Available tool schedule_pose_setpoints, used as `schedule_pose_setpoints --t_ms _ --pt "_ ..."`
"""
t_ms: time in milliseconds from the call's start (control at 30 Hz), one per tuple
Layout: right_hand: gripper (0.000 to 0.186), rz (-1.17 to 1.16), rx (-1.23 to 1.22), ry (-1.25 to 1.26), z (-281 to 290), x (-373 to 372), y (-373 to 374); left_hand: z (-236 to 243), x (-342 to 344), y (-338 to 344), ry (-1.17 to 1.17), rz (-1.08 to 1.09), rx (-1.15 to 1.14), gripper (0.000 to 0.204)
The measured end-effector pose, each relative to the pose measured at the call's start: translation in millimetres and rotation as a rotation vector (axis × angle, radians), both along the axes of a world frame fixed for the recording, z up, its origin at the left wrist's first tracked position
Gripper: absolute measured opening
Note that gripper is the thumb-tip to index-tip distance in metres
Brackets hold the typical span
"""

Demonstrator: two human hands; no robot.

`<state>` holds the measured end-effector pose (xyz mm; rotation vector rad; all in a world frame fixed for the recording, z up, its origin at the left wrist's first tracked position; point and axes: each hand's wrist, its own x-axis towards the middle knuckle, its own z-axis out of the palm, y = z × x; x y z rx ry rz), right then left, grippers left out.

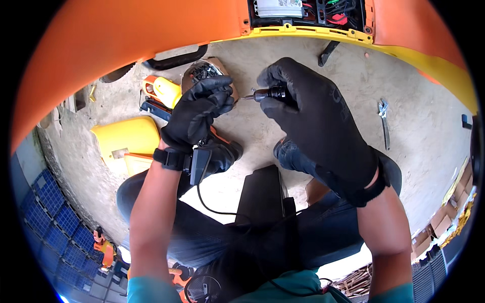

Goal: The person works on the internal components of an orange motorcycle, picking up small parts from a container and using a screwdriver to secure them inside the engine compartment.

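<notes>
I wear black gloves on both hands. My right hand (316, 111) grips a short black screwdriver (268, 94), its thin metal tip pointing left toward the other hand. Facing it, my left hand (199, 111) has its fingers curled and pressed together; whatever they may hold is hidden. The screwdriver tip ends a little short of the left fingers. Just behind the left hand, partly covered by it, is an open cardboard box (222, 64) with small dark hardware (202, 70) inside.
Ahead curves a large orange-and-yellow machine body (126, 40) with an open compartment of wiring (338, 12). An adjustable wrench (385, 123) lies on the floor at right. At left are a yellow panel (129, 135) and a yellow-orange part (164, 90). A black case (261, 192) stands between my legs.
</notes>
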<state>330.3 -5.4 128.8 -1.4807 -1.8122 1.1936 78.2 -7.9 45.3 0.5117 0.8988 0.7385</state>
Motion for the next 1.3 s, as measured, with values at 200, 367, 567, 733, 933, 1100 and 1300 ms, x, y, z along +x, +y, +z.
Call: schedule_pose_setpoints --t_ms 200,367,567,733,933,1100,1300 --pt "0.032 0.058 -0.003 0.107 20 -4 -15 83 3 -27 0.181 -0.001 -0.036 0.035" --pt "0.029 0.103 -0.036 0.242 24 -14 -24 99 -12 -56 0.339 0.051 0.034 0.029" --pt "0.019 0.141 0.109 0.005 11 -9 -17 35 -31 -48 0.606 0.051 -0.029 0.016" --pt "0.015 0.147 0.075 -0.043 -1 -4 -14 -68 -56 -42 0.976 -0.044 -0.114 0.011" --pt "0.014 0.228 -0.037 -0.181 3 -10 -19 -218 -91 -30 0.614 0.083 -0.057 0.011" --pt "0.013 0.307 -0.163 -0.242 6 -4 -3 -268 -81 -19 0.839 0.074 0.170 0.019" --pt "0.017 0.335 -0.236 -0.273 8 -8 6 -269 -61 -7 1.336 -0.509 0.291 0.042"
